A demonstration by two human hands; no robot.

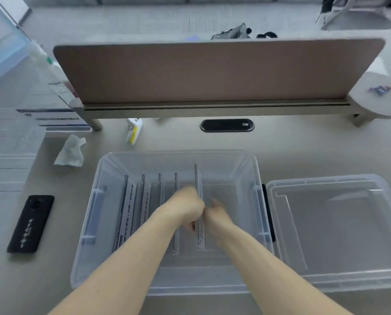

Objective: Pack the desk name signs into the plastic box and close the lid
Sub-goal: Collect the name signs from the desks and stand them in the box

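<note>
A clear plastic box stands open on the desk in front of me. Several clear acrylic name signs stand on edge in a row inside its left half. Both my hands are down inside the box. My left hand is closed on the rightmost name sign, which stands upright. My right hand presses against the same sign from its right side. The box's clear lid lies flat on the desk, just right of the box.
A black phone lies at the left. Behind the box are a crumpled tissue, a small white and yellow device and a black cable port. A brown divider panel spans the back of the desk.
</note>
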